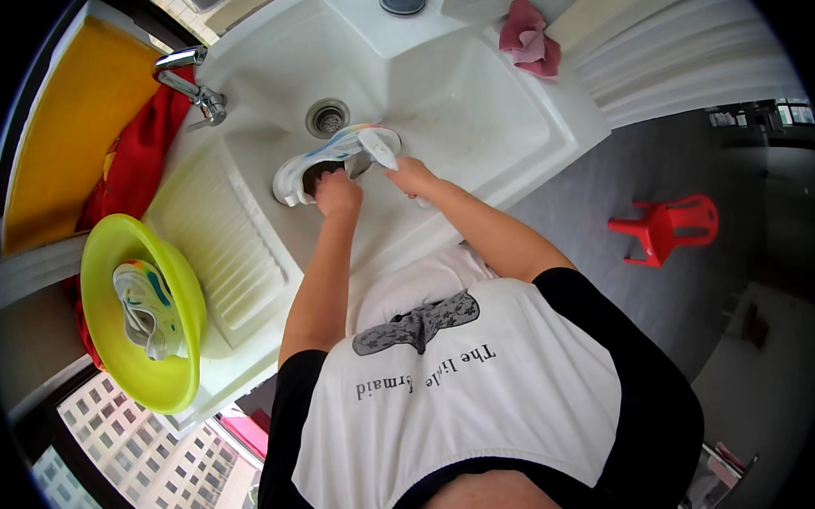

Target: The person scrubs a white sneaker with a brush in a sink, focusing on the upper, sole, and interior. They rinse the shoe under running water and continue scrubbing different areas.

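Note:
A white sneaker (pixel 292 170) with blue and rainbow-coloured trim lies on its side in the white sink (pixel 470 123), just below the drain (pixel 327 118). My left hand (pixel 337 191) grips it at the collar, with the fingertips inside the dark opening. In my right hand (pixel 414 178) is a white-handled brush (pixel 378 149), its head over the toe end of the sneaker; its bristles are hidden. A similar sneaker (pixel 149 316) rests in a yellow-green plastic basin (pixel 193 321) at the left.
A chrome faucet (pixel 209 106) stands at the sink's upper left, above a ribbed washboard (pixel 224 243). A pink cloth (pixel 530 41) and a dark round lid (pixel 402 1) lie on the rim. A red plastic chair (pixel 665 230) stands on the floor at right.

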A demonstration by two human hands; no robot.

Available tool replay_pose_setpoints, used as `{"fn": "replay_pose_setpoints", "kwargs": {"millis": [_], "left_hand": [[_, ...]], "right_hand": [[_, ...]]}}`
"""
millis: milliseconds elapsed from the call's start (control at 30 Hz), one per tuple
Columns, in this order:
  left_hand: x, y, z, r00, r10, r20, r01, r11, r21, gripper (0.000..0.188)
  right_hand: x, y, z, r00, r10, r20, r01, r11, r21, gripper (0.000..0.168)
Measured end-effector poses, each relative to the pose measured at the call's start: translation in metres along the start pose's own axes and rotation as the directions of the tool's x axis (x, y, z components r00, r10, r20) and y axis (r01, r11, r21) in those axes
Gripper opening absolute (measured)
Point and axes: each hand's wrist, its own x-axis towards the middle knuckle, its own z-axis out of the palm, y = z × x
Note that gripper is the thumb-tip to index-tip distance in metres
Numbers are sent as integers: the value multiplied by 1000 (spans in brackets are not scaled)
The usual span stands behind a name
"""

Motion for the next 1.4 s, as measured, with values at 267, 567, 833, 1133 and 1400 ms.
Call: {"fn": "replay_pose_setpoints", "kwargs": {"millis": [267, 567, 833, 1133, 1400], "left_hand": [[12, -10, 20, 991, 49, -125, -112, 823, -557, 28], [-3, 22, 2, 935, 275, 222, 136, 298, -945, 32], [-1, 42, -4, 826, 540, 164, -125, 459, -880, 34], [18, 24, -11, 894, 417, 162, -244, 757, -606, 28], [48, -41, -21, 974, 215, -76, -212, 976, 43, 42]], "right_hand": [[4, -1, 4, 1000, -5, -11, 6, 997, 79, 28], [3, 4, -9, 980, 66, -186, 11, 923, 384, 22], [-3, 22, -43, 847, 55, -528, 46, 983, 177, 32], [-35, 24, -70, 851, -26, -525, 111, 985, 131, 32], [-46, 23, -82, 840, -67, -538, 126, 989, 74, 35]]}}
